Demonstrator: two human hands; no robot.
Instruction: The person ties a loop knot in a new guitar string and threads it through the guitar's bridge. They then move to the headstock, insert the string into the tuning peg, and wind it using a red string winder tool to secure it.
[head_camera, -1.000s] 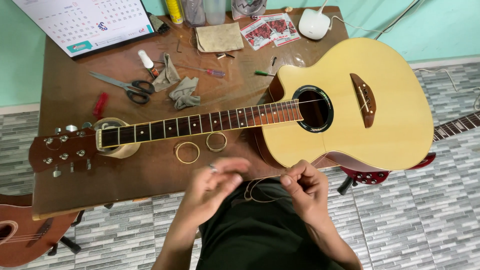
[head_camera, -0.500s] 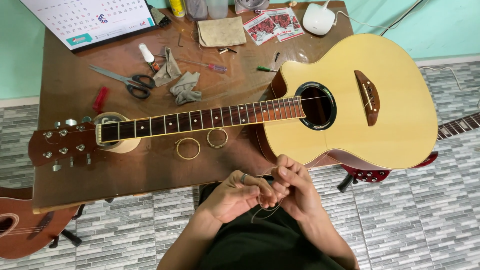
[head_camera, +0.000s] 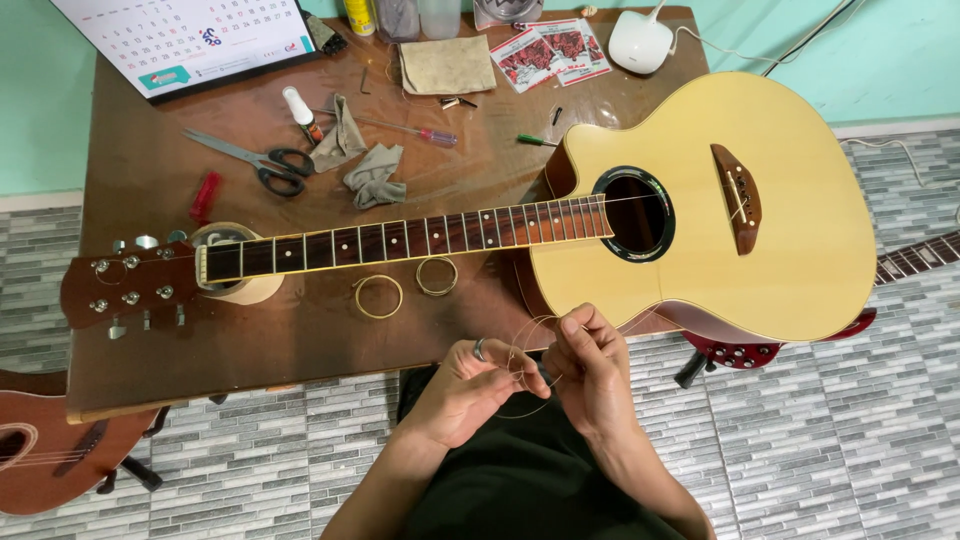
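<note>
Guitar string (head_camera: 528, 362), a thin wire coiled in loose loops, sits between both hands just below the near edge of the worktop (head_camera: 150, 170), over the person's dark lap. Going left to right: a second guitar (head_camera: 45, 450), reddish brown, lies on the tiled floor at the far left. Above it the headstock (head_camera: 125, 285) of the pale acoustic guitar (head_camera: 780, 200) juts past a roll of tape (head_camera: 240, 290) that props the neck. Behind, on the worktop, lie a red tool (head_camera: 203, 196), scissors (head_camera: 255, 160) and two crumpled cloths (head_camera: 360, 160). Two small coiled strings (head_camera: 378, 297) rest on the wood just below the fretboard. Next comes the left hand (head_camera: 470, 385), wearing a ring, its fingers closed narrowly and pinching the wire loop. Touching it, the right hand (head_camera: 590, 375) is likewise closed, thumb and forefinger gripping the same coil from the other side. Beyond them the guitar's pale body spreads over the worktop's right end, overhanging its edge, with a red stool (head_camera: 740, 352) partly hidden beneath.
</note>
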